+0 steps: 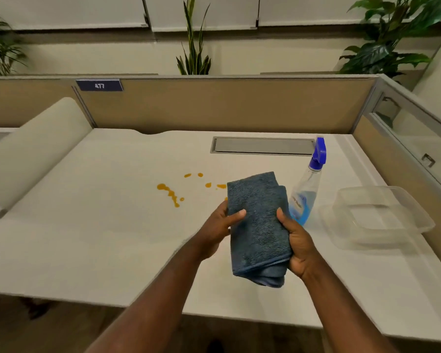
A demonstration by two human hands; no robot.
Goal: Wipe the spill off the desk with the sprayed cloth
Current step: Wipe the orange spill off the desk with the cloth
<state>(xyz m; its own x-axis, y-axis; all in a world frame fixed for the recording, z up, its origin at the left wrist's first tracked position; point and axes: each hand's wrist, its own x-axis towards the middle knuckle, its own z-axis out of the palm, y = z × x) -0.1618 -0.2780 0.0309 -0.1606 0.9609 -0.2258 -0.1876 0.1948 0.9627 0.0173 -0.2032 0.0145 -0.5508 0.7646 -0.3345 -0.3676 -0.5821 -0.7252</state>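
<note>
Soft, even indoor light falls from overhead, with a warm, slightly greenish cast; the pale worktop is bright without harsh glare; shadows are faint and diffuse, darkest under the near edge at 7 o'clock; the clear plastic container at 3 o'clock shows only weak highlights; wide-angle distortion bows the partition and tilts its lines toward the corners; the whole frame is mildly soft, with compression smear; the plants at 1 o'clock look blurred, and detail is sharpest on the weave of the cloth near centre.
</note>
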